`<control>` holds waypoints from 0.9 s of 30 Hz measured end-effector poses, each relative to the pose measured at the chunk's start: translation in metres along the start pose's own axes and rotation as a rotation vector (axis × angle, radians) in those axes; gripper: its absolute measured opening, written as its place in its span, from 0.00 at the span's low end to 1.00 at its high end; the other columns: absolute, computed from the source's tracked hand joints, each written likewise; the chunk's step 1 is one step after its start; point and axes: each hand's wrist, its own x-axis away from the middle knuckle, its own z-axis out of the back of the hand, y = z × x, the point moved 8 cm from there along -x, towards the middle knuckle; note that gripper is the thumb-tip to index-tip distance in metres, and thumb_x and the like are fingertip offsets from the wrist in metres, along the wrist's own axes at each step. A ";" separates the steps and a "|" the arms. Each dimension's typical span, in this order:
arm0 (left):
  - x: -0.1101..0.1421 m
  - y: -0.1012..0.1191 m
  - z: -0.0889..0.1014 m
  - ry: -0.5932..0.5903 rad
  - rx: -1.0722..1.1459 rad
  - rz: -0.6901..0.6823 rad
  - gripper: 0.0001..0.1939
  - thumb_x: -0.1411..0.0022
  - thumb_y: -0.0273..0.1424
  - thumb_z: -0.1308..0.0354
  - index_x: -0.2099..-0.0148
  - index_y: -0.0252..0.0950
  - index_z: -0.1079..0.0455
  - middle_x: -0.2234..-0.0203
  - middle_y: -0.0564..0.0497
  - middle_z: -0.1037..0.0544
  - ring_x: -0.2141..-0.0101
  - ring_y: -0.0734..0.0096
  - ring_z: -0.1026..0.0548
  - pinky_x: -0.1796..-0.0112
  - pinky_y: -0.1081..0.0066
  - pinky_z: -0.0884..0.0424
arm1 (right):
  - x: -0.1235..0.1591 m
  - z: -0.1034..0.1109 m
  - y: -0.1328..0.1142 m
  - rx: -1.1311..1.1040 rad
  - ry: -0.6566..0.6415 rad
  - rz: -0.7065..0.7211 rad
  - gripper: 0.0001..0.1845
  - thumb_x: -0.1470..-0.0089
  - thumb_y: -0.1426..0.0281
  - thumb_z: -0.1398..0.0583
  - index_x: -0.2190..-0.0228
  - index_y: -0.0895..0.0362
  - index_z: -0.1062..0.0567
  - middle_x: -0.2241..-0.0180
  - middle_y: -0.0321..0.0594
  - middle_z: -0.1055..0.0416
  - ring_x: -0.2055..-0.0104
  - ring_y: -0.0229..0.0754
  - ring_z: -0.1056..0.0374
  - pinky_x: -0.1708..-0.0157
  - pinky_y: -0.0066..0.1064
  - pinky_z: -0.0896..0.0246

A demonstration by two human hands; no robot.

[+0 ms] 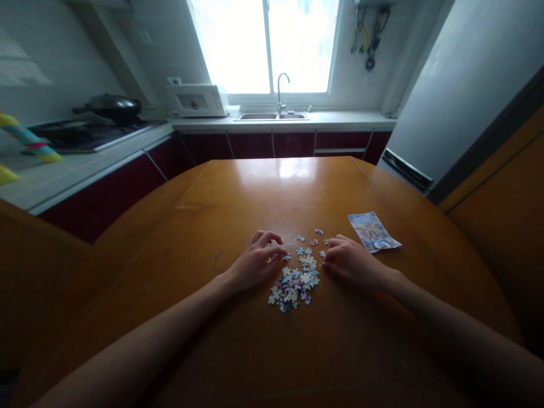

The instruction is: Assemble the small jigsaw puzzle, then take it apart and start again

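Note:
A heap of small jigsaw pieces (pixel 294 285) lies on the wooden table (pixel 238 204), with a few loose pieces (pixel 318 232) scattered just beyond it. My left hand (pixel 256 262) rests palm down at the heap's left edge, fingers curled and pinched over pieces. On the heap's right side sits my right hand (pixel 348 259), fingers bent, its fingertips touching pieces. Whether either hand holds a piece is hidden under the fingers.
A printed picture card (pixel 373 231) lies flat to the right of my right hand. Beyond the table run a counter with a sink and tap (pixel 278 107), a white microwave (pixel 196 100), and a wok on the stove (pixel 114 106). A fridge (pixel 459 90) stands at right.

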 end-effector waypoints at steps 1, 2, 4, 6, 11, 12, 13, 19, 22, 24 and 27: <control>0.000 0.000 0.000 0.000 0.000 0.002 0.08 0.32 0.26 0.43 0.56 0.42 0.23 0.55 0.47 0.29 0.52 0.61 0.36 0.51 0.60 0.32 | 0.001 -0.001 0.002 0.006 0.010 -0.013 0.07 0.43 0.74 0.36 0.73 0.55 0.21 0.69 0.41 0.27 0.63 0.44 0.36 0.64 0.33 0.41; 0.000 0.000 0.000 0.002 0.000 0.004 0.08 0.32 0.26 0.43 0.56 0.42 0.23 0.55 0.47 0.29 0.52 0.61 0.36 0.51 0.59 0.32 | 0.001 -0.001 0.003 0.010 0.026 -0.026 0.05 0.44 0.74 0.36 0.72 0.55 0.21 0.68 0.41 0.27 0.62 0.44 0.36 0.63 0.34 0.41; 0.000 -0.001 0.001 0.006 0.000 0.006 0.08 0.32 0.27 0.43 0.56 0.42 0.23 0.55 0.46 0.29 0.52 0.61 0.36 0.51 0.59 0.32 | -0.001 0.000 0.004 0.008 0.057 -0.036 0.05 0.46 0.76 0.35 0.70 0.54 0.20 0.67 0.41 0.27 0.61 0.44 0.35 0.62 0.34 0.40; 0.000 0.000 0.001 0.005 0.000 0.001 0.08 0.32 0.27 0.43 0.55 0.42 0.23 0.55 0.46 0.29 0.52 0.61 0.36 0.51 0.59 0.32 | -0.006 0.000 0.000 0.004 0.081 -0.017 0.07 0.45 0.77 0.36 0.68 0.54 0.19 0.65 0.41 0.27 0.60 0.44 0.35 0.61 0.33 0.40; 0.000 0.000 0.001 0.006 -0.013 0.003 0.09 0.32 0.27 0.43 0.55 0.42 0.23 0.55 0.47 0.29 0.53 0.61 0.36 0.52 0.58 0.32 | -0.022 -0.006 -0.018 0.059 0.055 0.104 0.06 0.43 0.74 0.36 0.67 0.52 0.17 0.64 0.42 0.27 0.60 0.44 0.36 0.60 0.34 0.41; 0.000 0.000 0.001 0.008 -0.013 0.007 0.08 0.31 0.27 0.43 0.55 0.42 0.23 0.55 0.47 0.29 0.53 0.61 0.36 0.51 0.59 0.32 | -0.023 -0.008 -0.021 0.072 0.040 0.121 0.07 0.42 0.74 0.36 0.69 0.52 0.18 0.64 0.42 0.27 0.60 0.43 0.36 0.61 0.34 0.42; 0.000 0.000 0.001 0.009 -0.011 0.011 0.08 0.31 0.28 0.43 0.55 0.42 0.23 0.55 0.47 0.29 0.52 0.61 0.36 0.51 0.59 0.32 | -0.024 -0.010 -0.022 0.082 0.029 0.136 0.08 0.42 0.74 0.36 0.71 0.53 0.18 0.65 0.42 0.27 0.61 0.43 0.37 0.61 0.34 0.42; -0.001 0.000 0.002 0.033 -0.014 0.009 0.08 0.32 0.28 0.43 0.56 0.42 0.23 0.55 0.47 0.29 0.53 0.61 0.35 0.52 0.59 0.32 | -0.030 0.001 -0.017 0.019 0.116 0.116 0.09 0.39 0.73 0.38 0.70 0.54 0.19 0.67 0.41 0.27 0.62 0.42 0.37 0.61 0.33 0.43; 0.000 -0.004 0.003 0.049 -0.050 0.040 0.07 0.33 0.27 0.42 0.56 0.42 0.23 0.56 0.47 0.28 0.53 0.61 0.35 0.52 0.58 0.32 | -0.047 0.005 -0.010 -0.034 0.201 0.039 0.07 0.40 0.73 0.37 0.70 0.56 0.19 0.67 0.42 0.26 0.60 0.44 0.36 0.60 0.34 0.41; 0.001 -0.008 0.005 0.074 -0.067 0.072 0.07 0.33 0.26 0.42 0.57 0.42 0.23 0.56 0.47 0.28 0.54 0.61 0.35 0.52 0.58 0.32 | -0.064 -0.002 -0.009 -0.044 0.194 0.022 0.06 0.42 0.72 0.36 0.71 0.56 0.19 0.67 0.42 0.27 0.60 0.45 0.36 0.59 0.35 0.41; 0.001 -0.010 0.007 0.094 -0.057 0.100 0.07 0.34 0.26 0.42 0.58 0.41 0.23 0.56 0.47 0.28 0.54 0.60 0.35 0.51 0.57 0.32 | -0.088 -0.018 -0.010 -0.029 0.136 0.001 0.06 0.44 0.73 0.35 0.73 0.55 0.19 0.67 0.43 0.27 0.59 0.45 0.36 0.59 0.35 0.41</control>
